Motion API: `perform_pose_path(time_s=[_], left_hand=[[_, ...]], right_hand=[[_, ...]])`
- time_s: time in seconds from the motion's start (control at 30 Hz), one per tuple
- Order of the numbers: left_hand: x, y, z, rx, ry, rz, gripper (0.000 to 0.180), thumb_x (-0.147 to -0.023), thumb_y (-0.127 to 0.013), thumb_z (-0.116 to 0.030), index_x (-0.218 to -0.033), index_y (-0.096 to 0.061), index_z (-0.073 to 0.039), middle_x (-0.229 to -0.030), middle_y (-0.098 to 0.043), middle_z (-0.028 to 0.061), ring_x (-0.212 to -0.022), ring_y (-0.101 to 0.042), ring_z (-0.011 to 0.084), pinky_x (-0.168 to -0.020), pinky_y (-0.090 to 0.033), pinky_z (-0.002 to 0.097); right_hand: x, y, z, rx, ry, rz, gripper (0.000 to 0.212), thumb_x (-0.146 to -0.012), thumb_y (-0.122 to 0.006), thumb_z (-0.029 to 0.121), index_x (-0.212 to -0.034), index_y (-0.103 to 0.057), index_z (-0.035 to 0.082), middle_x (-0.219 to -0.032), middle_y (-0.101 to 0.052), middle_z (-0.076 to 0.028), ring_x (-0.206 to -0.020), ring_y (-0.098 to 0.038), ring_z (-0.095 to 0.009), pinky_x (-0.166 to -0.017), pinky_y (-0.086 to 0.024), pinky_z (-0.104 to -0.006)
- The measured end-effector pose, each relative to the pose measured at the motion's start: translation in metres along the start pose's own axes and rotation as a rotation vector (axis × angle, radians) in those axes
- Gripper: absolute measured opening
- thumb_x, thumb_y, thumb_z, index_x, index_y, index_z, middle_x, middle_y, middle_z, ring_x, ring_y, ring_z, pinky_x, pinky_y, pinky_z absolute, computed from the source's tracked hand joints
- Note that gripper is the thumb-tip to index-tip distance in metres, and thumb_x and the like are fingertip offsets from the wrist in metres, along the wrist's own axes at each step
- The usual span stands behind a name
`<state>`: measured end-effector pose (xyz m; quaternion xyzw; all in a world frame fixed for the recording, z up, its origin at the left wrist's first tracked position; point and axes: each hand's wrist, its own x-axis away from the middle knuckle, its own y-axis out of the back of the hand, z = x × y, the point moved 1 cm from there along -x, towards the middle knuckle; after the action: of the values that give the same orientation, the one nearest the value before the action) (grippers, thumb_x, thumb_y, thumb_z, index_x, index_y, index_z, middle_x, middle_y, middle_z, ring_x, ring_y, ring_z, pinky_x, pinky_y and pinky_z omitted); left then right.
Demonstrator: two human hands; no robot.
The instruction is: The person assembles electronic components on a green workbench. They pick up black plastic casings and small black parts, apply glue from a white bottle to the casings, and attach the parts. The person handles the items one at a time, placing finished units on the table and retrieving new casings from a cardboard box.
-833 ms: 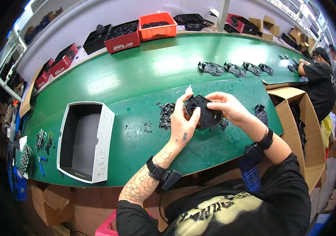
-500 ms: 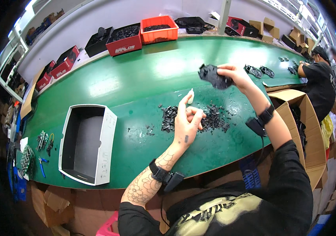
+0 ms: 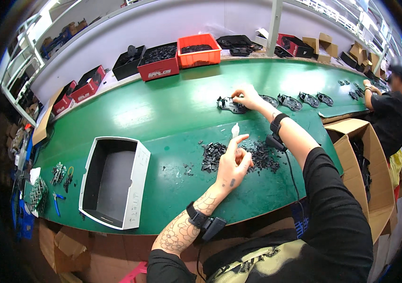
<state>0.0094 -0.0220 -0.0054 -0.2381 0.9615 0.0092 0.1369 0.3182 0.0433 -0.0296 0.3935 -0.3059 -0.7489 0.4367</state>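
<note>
My right hand [image 3: 247, 98] reaches across the green bench, its fingers closed on the edge of a black computer-mouse shell [image 3: 229, 105] that lies on the surface. This shell is at the left end of a row of similar black shells [image 3: 289, 102]. My left hand [image 3: 234, 166] hovers at the near side of a pile of small black plastic parts [image 3: 213, 155]. Its index finger points forward, while the thumb and other fingers curl together; whatever they hold is hidden. Just beyond that fingertip stands a small white bottle [image 3: 235, 129].
A white-sided open box [image 3: 137, 188] sits at left, near blue-handled pliers [image 3: 57, 203] and small circuit boards [image 3: 38, 194]. Red boxes and an orange bin [image 3: 200, 57] line the back. An open carton [image 3: 370, 179] stands at right, where another person [image 3: 392, 104] works.
My right hand has brought the raised shell forward and left, down onto the bench at the row's end. The left hand stays by the pile. The whole view has shifted slightly.
</note>
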Motion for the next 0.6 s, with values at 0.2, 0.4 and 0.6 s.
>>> perform_pose_path(time_s=[0.2, 0.4, 0.6], left_hand=[[-0.004, -0.003, -0.003, -0.021, -0.027, 0.015, 0.041, -0.09, -0.051, -0.003, -0.13, -0.044, -0.002, -0.066, -0.06, 0.0034, -0.049, -0.046, 0.0056, -0.047, -0.037, 0.0201], [0.001, 0.004, 0.005, -0.091, -0.015, 0.024, 0.024, -0.091, -0.051, -0.004, -0.114, -0.059, -0.003, -0.065, -0.06, 0.0015, -0.049, -0.046, 0.0032, -0.046, -0.036, 0.0185], [0.003, -0.005, 0.002, -0.108, 0.019, 0.098, 0.018, -0.092, -0.052, -0.005, -0.106, -0.063, -0.003, -0.065, -0.06, 0.0009, -0.05, -0.047, 0.0029, -0.046, -0.036, 0.0181]], right_hand=[[0.017, 0.025, 0.023, 0.426, 0.215, -0.26, 0.027, -0.079, -0.068, 0.029, -0.098, -0.072, 0.011, -0.091, -0.07, -0.013, -0.088, -0.065, -0.027, -0.082, -0.05, -0.0357], [0.084, 0.115, 0.093, -0.069, -0.012, 0.208, 0.038, -0.083, -0.069, 0.029, -0.113, -0.065, 0.005, -0.108, -0.066, -0.011, -0.1, -0.062, -0.023, -0.09, -0.047, -0.0339], [0.239, 0.194, 0.065, 0.115, -0.339, 0.23, 0.048, -0.073, -0.076, 0.028, -0.114, -0.064, 0.005, -0.108, -0.064, -0.012, -0.104, -0.059, -0.024, -0.092, -0.046, -0.0347]])
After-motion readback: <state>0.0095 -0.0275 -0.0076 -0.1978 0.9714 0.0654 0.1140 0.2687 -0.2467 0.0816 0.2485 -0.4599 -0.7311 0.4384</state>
